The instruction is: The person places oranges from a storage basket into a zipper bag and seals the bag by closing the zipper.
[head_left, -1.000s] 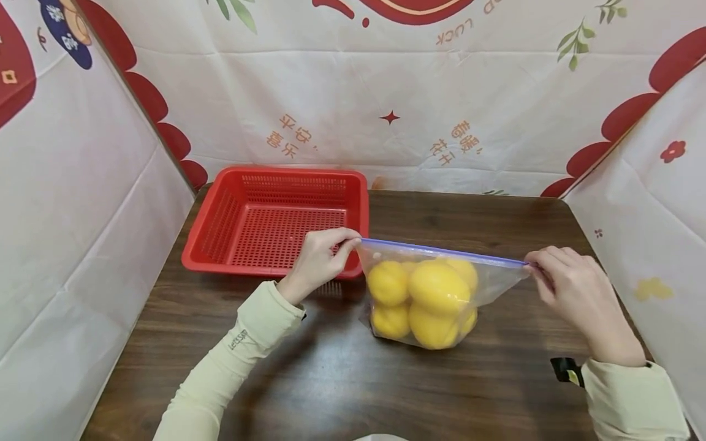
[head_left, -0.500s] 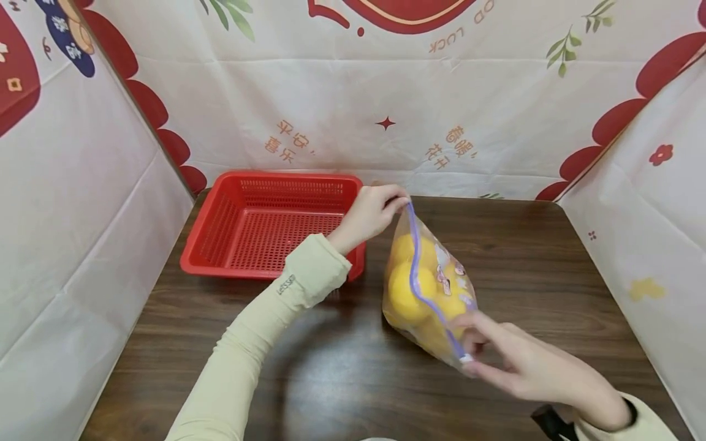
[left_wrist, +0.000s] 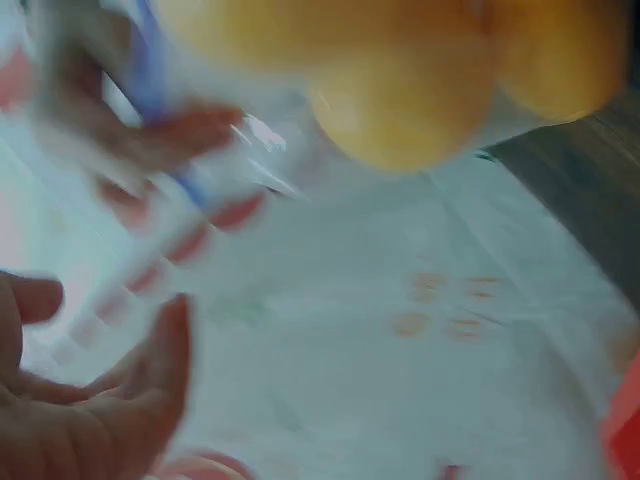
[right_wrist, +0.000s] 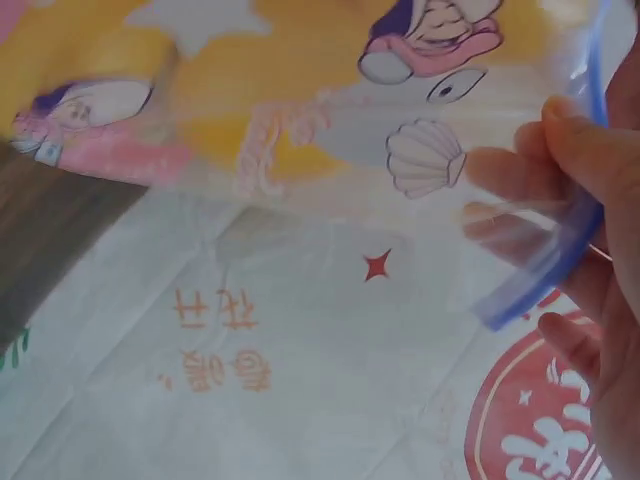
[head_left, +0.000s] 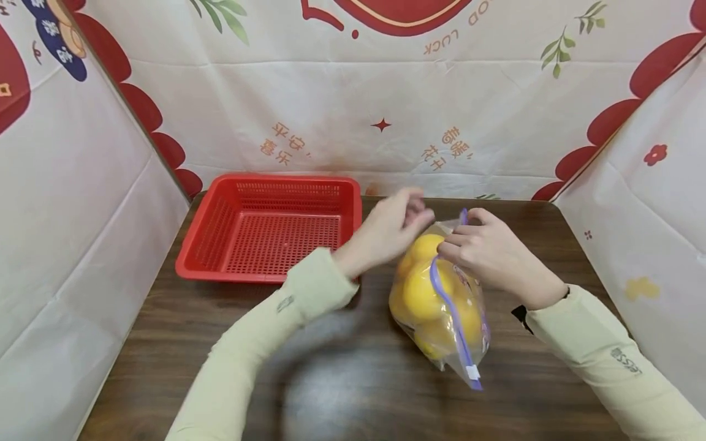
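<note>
A clear zip bag [head_left: 449, 358] full of several round yellow fruits, perhaps lemons [head_left: 421, 291], stands on the table right of centre. Its purple zip strip [head_left: 453, 318] runs along the top, with a white slider [head_left: 472, 372] at the near end. My right hand [head_left: 491, 254] grips the strip near its far end; in the right wrist view the thumb and fingers [right_wrist: 590, 150] hold the plastic from both sides. Just left of the bag's mouth, my left hand [head_left: 388, 229] holds nothing, its fingers loosely bent; the left wrist view shows it apart from the bag.
A red perforated basket [head_left: 276, 278] sits on the left of the brown wooden table [head_left: 331, 392], close to my left forearm. Printed white cloth walls [head_left: 331, 92] enclose the back and both sides.
The bag has turned, so its strip now points toward me. My left hand has let go of the strip's far corner. My right hand has moved from the slider end to the far end.
</note>
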### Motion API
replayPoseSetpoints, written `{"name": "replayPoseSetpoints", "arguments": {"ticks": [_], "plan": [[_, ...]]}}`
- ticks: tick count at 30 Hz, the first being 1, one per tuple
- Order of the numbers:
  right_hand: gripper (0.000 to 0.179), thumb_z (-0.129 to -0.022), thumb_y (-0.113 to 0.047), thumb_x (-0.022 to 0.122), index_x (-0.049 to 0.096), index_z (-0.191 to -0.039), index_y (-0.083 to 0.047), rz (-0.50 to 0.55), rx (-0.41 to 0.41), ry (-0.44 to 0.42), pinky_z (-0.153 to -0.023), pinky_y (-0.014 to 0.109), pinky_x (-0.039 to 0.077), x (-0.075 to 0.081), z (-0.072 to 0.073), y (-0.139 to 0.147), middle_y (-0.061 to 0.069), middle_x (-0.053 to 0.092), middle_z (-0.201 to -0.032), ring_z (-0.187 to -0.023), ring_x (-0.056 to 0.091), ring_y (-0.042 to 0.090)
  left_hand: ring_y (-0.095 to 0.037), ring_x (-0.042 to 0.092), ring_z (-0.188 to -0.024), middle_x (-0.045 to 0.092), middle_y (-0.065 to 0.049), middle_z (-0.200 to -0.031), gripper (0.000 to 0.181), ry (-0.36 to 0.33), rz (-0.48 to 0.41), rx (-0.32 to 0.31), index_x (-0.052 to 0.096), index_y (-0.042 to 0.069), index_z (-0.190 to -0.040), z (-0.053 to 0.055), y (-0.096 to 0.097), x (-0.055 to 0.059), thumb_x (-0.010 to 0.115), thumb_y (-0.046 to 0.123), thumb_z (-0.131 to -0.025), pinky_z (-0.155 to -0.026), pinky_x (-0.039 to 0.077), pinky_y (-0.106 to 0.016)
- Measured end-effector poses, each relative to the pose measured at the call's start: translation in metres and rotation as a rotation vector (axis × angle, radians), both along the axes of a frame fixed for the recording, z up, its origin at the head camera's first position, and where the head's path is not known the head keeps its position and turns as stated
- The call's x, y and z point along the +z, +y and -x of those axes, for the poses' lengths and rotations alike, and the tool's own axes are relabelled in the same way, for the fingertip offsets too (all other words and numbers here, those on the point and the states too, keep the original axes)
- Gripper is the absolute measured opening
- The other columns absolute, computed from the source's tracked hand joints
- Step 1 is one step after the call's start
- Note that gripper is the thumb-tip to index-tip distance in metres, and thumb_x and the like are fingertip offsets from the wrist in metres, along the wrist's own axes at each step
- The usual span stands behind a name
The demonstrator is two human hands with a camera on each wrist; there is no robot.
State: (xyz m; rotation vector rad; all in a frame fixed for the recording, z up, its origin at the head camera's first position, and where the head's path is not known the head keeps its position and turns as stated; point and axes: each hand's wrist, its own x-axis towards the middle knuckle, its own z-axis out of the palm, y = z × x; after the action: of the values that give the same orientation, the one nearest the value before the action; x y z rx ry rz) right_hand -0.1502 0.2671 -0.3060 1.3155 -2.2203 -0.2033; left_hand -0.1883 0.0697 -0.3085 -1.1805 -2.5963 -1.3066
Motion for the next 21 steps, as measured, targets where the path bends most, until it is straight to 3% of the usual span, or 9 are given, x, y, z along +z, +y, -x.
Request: {"name": "replayPoseSetpoints", "arguments": {"ticks": [2,4,6,8,10,12,15,18,21], "plan": [[0.022,-0.086,-0.009,0.047,0.048,-0.064,-0.010,0.045,-0.011,-0.016,-0.070,0.042,0.038,0.001,-0.003,0.003,-0.002,0.048,-0.052,-0.053,0.049,0.014,-0.008,0.054,-0.081,0.058,-0.002,-0.097,0.046,-0.034,0.127,-0.043,0.049,0.004,-0.116,-0.027,-0.013,-0.004,0.052,0.041,-0.089,-0.069,0.045,-0.016],[0.032,-0.095,-0.014,0.038,0.047,-0.064,-0.010,0.070,-0.031,-0.025,-0.066,0.039,0.038,0.002,-0.008,0.005,-0.002,0.048,-0.052,-0.052,0.048,0.015,-0.007,0.052,-0.075,0.055,0.000,-0.090,0.053,-0.011,0.245,-0.111,0.050,0.005,-0.110,-0.051,-0.024,-0.011,0.054,0.051,-0.084,-0.064,0.044,-0.016],[0.042,-0.100,-0.024,0.031,0.052,-0.067,-0.010,0.096,-0.056,-0.054,-0.063,0.036,0.039,0.003,-0.013,0.008,-0.002,0.053,-0.055,-0.053,0.050,0.014,-0.007,0.052,-0.073,0.053,0.000,-0.090,0.056,0.078,0.324,-0.145,0.050,0.004,-0.107,-0.065,-0.033,-0.021,0.058,0.052,-0.081,-0.063,0.045,-0.017],[0.047,-0.100,-0.033,0.026,0.056,-0.072,-0.010,0.120,-0.091,-0.095,-0.060,0.034,0.042,0.005,-0.020,0.011,-0.002,0.058,-0.060,-0.055,0.053,0.014,-0.008,0.054,-0.072,0.055,-0.002,-0.088,0.048,0.180,0.344,-0.140,0.051,0.002,-0.104,-0.068,-0.037,-0.029,0.062,0.044,-0.082,-0.063,0.047,-0.019],[0.050,-0.098,-0.037,0.025,0.061,-0.077,-0.010,0.159,-0.118,-0.153,-0.057,0.033,0.045,0.007,-0.026,0.015,-0.002,0.062,-0.065,-0.057,0.056,0.014,-0.011,0.057,-0.074,0.057,-0.004,-0.087,0.037,0.276,0.359,-0.127,0.051,0.002,-0.103,-0.065,-0.038,-0.034,0.062,0.032,-0.085,-0.065,0.049,-0.022],[0.051,-0.097,-0.041,0.026,0.065,-0.082,-0.012,0.211,-0.142,-0.201,-0.054,0.034,0.047,0.009,-0.031,0.018,-0.002,0.065,-0.070,-0.058,0.059,0.014,-0.012,0.059,-0.074,0.060,-0.004,-0.086,0.027,0.293,0.376,-0.138,0.052,0.001,-0.104,-0.058,-0.037,-0.033,0.058,0.022,-0.089,-0.064,0.050,-0.023],[0.047,-0.095,-0.045,0.034,0.067,-0.083,-0.013,0.291,-0.167,-0.234,-0.052,0.034,0.047,0.014,-0.034,0.026,-0.003,0.066,-0.071,-0.058,0.059,0.011,-0.013,0.061,-0.072,0.062,-0.004,-0.084,0.020,0.212,0.383,-0.182,0.054,0.002,-0.105,-0.043,-0.036,-0.022,0.053,0.017,-0.091,-0.060,0.049,-0.020],[0.025,-0.090,-0.034,0.054,0.066,-0.082,-0.014,0.338,-0.216,-0.282,-0.051,0.032,0.045,0.013,-0.028,0.031,-0.005,0.063,-0.069,-0.055,0.053,0.007,-0.012,0.060,-0.073,0.065,-0.005,-0.088,0.020,0.092,0.363,-0.194,0.057,0.005,-0.106,-0.021,-0.033,-0.011,0.054,0.016,-0.091,-0.063,0.048,-0.020],[0.005,-0.080,-0.018,0.068,0.067,-0.084,-0.014,0.341,-0.305,-0.423,-0.052,0.029,0.043,0.000,-0.014,0.035,-0.006,0.062,-0.069,-0.056,0.049,0.005,-0.013,0.060,-0.083,0.066,-0.005,-0.100,0.022,-0.013,0.377,-0.196,0.060,0.006,-0.110,0.005,-0.029,-0.015,0.057,0.014,-0.089,-0.075,0.048,-0.024]]}}
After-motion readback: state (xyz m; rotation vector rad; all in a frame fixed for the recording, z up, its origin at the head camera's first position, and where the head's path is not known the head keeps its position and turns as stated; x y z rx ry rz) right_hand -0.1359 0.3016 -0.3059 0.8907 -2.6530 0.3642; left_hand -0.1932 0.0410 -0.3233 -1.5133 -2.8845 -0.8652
